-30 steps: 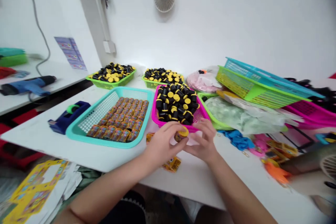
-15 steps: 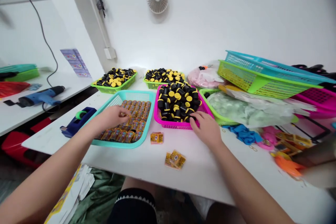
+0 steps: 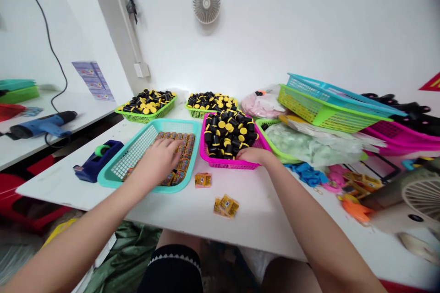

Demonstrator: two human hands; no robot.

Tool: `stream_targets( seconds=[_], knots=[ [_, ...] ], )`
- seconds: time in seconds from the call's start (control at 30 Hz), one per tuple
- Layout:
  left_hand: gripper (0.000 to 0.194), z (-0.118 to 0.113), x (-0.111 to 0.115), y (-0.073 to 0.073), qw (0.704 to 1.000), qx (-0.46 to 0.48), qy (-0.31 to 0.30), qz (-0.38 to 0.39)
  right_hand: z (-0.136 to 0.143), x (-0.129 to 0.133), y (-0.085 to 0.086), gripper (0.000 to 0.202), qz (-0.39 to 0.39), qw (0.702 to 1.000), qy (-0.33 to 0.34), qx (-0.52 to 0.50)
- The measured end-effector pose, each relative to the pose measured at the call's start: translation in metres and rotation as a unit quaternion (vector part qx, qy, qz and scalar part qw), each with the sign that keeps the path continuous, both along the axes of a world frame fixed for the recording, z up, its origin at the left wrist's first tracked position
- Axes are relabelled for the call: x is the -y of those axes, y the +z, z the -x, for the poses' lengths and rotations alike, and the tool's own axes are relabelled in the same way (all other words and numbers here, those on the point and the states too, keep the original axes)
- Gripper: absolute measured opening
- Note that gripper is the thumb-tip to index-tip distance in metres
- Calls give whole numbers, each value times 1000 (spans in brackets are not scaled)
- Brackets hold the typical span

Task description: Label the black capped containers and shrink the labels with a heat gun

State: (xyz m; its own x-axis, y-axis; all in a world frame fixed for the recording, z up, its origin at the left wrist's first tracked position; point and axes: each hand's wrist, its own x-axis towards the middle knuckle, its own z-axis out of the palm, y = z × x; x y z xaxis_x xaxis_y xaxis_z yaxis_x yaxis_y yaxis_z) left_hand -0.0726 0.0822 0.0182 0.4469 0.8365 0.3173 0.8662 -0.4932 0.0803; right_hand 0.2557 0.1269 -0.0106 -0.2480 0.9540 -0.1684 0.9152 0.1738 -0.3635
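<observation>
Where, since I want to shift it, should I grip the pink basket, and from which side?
Probably the near rim of the pink basket, toward both front corners, from the person's side. The teal basket crowds its left, a green basket its right, while the raised rim gives an edge to hook. Keep level: black-and-yellow pots are heaped inside.

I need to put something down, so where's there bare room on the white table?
The white table is bare between the front yellow pieces and the right forearm, and left of those pieces, before the turquoise basket. It's crowded along the back with green baskets, and at the right with blue pieces and the beige fan.
</observation>
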Motion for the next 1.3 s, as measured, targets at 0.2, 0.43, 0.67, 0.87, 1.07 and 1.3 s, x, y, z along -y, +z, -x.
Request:
stream_targets(
  seconds=[0.2,0.43,0.67,0.87,1.07,1.3],
  knots=[
    [44,-78,98,-74,966,-9,-258,35,-9,14,-12,21,-104,990,-79,-49],
    [42,-71,136,-124,940,-115,-314,-73,-11,53,-33,22,-392,910,-52,-124],
    [40,-57,109,-109,924,-80,-365,-80,-21,55,-62,16,-530,845,-9,-71],
    [36,-76,70,-111,956,44,-271,100,-25,55,-65,16,-547,835,0,-59],
    [26,-81,66,-80,942,190,-242,136,-17,63,-59,30,-557,828,-37,-49],
    [16,-123,30,-41,924,323,-192,75,-5,71,-51,27,-542,827,-22,-147]
  ],
)
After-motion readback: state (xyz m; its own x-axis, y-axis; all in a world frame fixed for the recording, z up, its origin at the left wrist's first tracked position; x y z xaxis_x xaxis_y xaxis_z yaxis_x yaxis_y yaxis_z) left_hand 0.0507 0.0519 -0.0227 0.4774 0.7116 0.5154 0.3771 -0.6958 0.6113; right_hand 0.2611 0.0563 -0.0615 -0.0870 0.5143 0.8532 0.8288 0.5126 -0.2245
